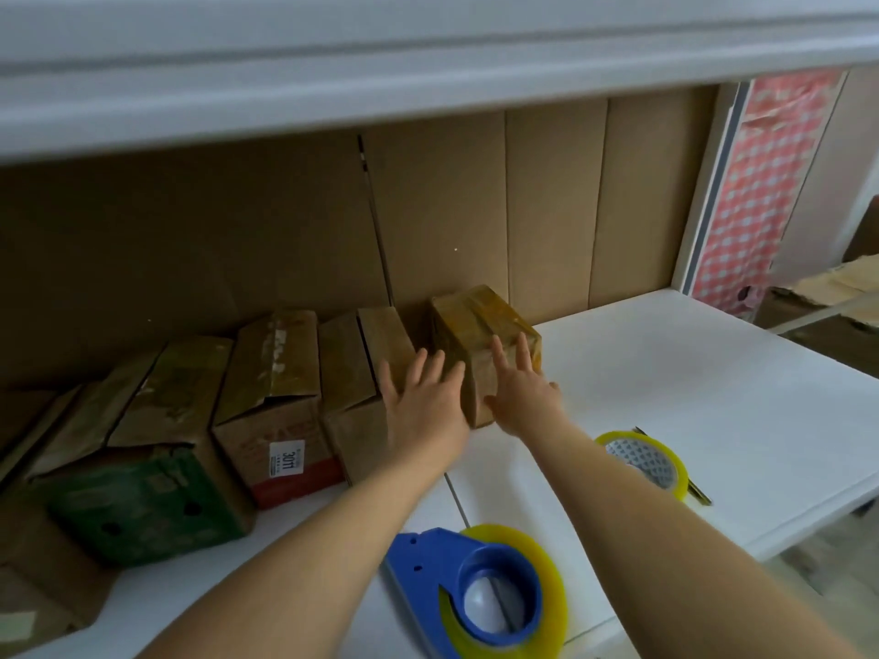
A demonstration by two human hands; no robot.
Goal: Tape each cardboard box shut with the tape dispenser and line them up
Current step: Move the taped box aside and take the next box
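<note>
A small taped cardboard box stands at the right end of a row of boxes on the white table. My right hand lies flat against its near face with straight fingers. My left hand presses with spread fingers on its left edge and on the neighbouring brown box. Further left stand a box with a white label and a green printed box. The blue tape dispenser with a yellowish roll lies near me on the table, held by neither hand.
A second roll of tape lies on the table at the right, over a thin dark tool. Flat cardboard sheets line the back wall. A white shelf overhangs the boxes. The table's right edge drops off near a red patterned sheet.
</note>
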